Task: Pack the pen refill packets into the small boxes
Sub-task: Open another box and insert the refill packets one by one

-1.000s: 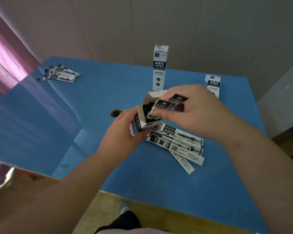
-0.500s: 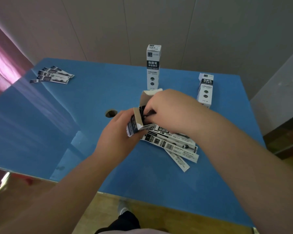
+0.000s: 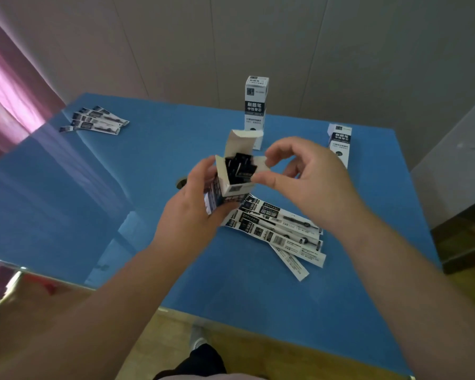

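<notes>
Upright, flaps open: white-and-black small box (image 3: 232,185), dark packets (image 3: 240,167) inside.
</notes>
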A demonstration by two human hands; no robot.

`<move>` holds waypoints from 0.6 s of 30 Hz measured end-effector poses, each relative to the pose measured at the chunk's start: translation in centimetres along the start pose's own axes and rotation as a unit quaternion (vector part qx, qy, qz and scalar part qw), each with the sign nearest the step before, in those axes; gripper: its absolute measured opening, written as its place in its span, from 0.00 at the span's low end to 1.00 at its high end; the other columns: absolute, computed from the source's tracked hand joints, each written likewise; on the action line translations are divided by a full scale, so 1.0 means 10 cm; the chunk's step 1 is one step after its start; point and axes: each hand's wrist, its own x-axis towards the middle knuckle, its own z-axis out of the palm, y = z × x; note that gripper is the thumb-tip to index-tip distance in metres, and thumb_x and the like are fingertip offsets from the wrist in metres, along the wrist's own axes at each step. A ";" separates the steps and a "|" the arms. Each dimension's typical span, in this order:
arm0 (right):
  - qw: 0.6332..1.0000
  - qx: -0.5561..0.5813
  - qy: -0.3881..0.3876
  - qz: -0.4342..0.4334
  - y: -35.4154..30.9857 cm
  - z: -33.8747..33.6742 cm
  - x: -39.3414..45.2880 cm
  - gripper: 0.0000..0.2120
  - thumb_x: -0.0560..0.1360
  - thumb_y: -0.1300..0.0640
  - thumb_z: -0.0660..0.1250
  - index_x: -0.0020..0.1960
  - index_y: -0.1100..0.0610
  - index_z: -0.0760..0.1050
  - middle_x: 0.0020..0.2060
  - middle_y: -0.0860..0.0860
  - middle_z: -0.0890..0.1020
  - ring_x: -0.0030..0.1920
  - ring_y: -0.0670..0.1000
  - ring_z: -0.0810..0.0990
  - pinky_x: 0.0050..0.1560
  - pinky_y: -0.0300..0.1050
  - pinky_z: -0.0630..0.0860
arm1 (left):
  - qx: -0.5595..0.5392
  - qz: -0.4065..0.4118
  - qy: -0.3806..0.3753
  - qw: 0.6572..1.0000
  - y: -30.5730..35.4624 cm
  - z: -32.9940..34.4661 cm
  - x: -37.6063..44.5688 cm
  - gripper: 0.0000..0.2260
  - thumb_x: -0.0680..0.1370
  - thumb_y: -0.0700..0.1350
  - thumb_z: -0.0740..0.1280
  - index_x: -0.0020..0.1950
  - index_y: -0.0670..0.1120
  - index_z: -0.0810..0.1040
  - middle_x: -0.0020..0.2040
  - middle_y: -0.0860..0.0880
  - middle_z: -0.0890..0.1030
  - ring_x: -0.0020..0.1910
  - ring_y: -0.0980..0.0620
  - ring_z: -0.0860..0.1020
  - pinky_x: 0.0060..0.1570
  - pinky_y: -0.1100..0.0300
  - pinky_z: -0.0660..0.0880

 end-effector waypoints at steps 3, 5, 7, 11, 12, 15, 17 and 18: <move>0.995 0.093 0.014 0.037 0.16 0.10 -0.12 0.20 0.65 0.37 0.76 0.52 0.39 0.73 0.53 0.36 0.80 0.48 0.39 0.82 0.46 0.38 0.75 | 0.001 0.014 0.024 1.000 0.05 -0.02 0.03 0.31 0.74 0.57 0.72 0.71 0.66 0.57 0.58 0.78 0.72 0.58 0.71 0.75 0.52 0.72 0.72; 0.989 0.148 -0.001 0.025 0.20 0.17 -0.14 0.21 0.67 0.40 0.76 0.57 0.40 0.74 0.57 0.38 0.81 0.56 0.40 0.82 0.50 0.46 0.80 | -0.006 0.029 0.021 0.999 0.10 -0.03 0.04 0.30 0.75 0.55 0.71 0.70 0.70 0.58 0.59 0.75 0.74 0.59 0.66 0.78 0.53 0.62 0.77; 0.982 0.188 -0.014 -0.011 0.19 0.21 -0.14 0.19 0.71 0.46 0.75 0.61 0.42 0.75 0.59 0.42 0.82 0.62 0.44 0.80 0.53 0.52 0.82 | -0.012 0.051 -0.002 0.999 0.14 -0.02 0.03 0.31 0.75 0.56 0.70 0.72 0.72 0.58 0.62 0.70 0.76 0.60 0.61 0.79 0.54 0.53 0.80; 0.985 0.160 -0.010 -0.071 0.18 0.22 -0.12 0.17 0.77 0.52 0.71 0.64 0.42 0.75 0.63 0.39 0.79 0.65 0.45 0.78 0.56 0.53 0.82 | -0.014 0.056 -0.022 0.998 0.10 0.03 -0.02 0.31 0.75 0.62 0.67 0.75 0.65 0.57 0.64 0.59 0.78 0.59 0.58 0.81 0.51 0.51 0.82; 0.986 0.146 -0.006 -0.080 0.20 0.22 -0.12 0.17 0.78 0.53 0.70 0.65 0.44 0.76 0.64 0.39 0.78 0.65 0.45 0.78 0.56 0.51 0.82 | -0.009 0.060 -0.023 0.998 0.10 0.04 -0.03 0.31 0.75 0.63 0.65 0.75 0.65 0.56 0.64 0.58 0.78 0.59 0.59 0.80 0.50 0.54 0.81; 0.988 0.122 0.001 -0.096 0.24 0.24 -0.12 0.16 0.79 0.55 0.70 0.65 0.47 0.78 0.67 0.40 0.76 0.67 0.42 0.76 0.57 0.43 0.80 | 0.001 0.077 -0.024 0.997 0.09 0.07 -0.03 0.30 0.75 0.63 0.64 0.75 0.67 0.56 0.63 0.59 0.77 0.57 0.60 0.79 0.46 0.67 0.76; 0.989 0.109 0.004 -0.102 0.26 0.25 -0.12 0.14 0.79 0.56 0.70 0.64 0.49 0.79 0.66 0.38 0.75 0.67 0.40 0.75 0.58 0.37 0.78 | 0.004 0.082 -0.024 0.996 0.07 0.10 -0.04 0.29 0.76 0.62 0.63 0.75 0.66 0.57 0.62 0.64 0.73 0.57 0.61 0.78 0.46 0.72 0.73; 0.989 0.106 0.004 -0.106 0.26 0.26 -0.12 0.14 0.79 0.56 0.70 0.64 0.49 0.80 0.65 0.37 0.75 0.66 0.39 0.75 0.58 0.34 0.77 | 0.008 0.082 -0.025 0.996 0.06 0.11 -0.04 0.28 0.76 0.62 0.63 0.75 0.66 0.57 0.62 0.68 0.70 0.57 0.62 0.78 0.46 0.73 0.72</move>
